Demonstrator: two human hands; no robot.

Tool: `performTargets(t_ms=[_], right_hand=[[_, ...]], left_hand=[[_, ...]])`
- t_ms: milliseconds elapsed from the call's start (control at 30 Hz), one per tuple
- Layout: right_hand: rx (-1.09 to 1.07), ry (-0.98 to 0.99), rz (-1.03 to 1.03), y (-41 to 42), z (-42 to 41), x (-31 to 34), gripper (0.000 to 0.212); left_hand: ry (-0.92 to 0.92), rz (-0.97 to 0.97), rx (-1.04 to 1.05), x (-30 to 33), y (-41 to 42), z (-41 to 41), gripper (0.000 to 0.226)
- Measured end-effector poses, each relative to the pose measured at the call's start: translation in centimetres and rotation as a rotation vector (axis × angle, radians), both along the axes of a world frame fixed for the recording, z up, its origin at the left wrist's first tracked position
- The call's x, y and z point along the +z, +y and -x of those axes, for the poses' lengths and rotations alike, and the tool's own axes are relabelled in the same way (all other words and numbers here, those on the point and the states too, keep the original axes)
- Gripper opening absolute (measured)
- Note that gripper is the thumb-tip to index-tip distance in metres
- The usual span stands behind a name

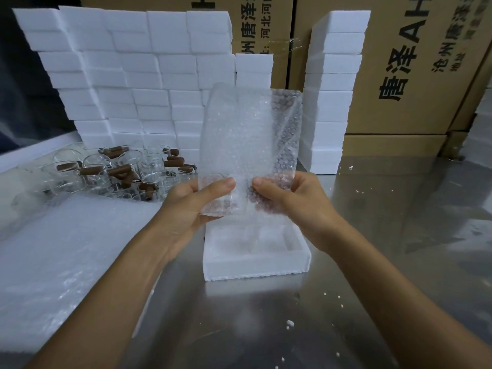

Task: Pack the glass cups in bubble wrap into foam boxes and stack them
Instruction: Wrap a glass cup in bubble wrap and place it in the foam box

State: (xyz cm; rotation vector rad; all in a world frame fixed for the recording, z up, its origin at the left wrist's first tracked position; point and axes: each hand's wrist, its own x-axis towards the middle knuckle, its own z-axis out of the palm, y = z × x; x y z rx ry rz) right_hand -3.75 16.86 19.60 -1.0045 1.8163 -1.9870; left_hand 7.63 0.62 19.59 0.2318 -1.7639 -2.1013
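while an open foam box [257,265] waits on the table [372,235], a limp, light bubble wrap sheet [247,139] is pinched upright at its lower edge by left hand [191,206] and right hand [290,203]; fragile glass cups [117,171] are clustered left, best taken by their bodies.

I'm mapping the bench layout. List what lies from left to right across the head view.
Flat pile of clear bubble wrap → cluster of glass cups with brown handles → open white foam box on the metal table → tall single stack of white foam boxes → brown printed cardboard cartons.
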Motion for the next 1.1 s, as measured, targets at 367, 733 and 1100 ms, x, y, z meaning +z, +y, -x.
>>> performTargets(t_ms=[367,733,1100], right_hand=[[-0.025,0.036,0.023,0.1,0.4,0.0,0.009],[-0.196,0.078,0.117,-0.3,-0.5,-0.2,0.051],[-0.377,0.473,-0.060,-0.1,-0.4,-1.1,0.046]], left_hand=[[0.035,-0.040,-0.011,-0.1,0.8,0.3,0.038],[0.003,-0.072,0.003,-0.2,0.7,0.5,0.048],[0.011,-0.111,-0.067,0.0,1.1,0.3,0.058]])
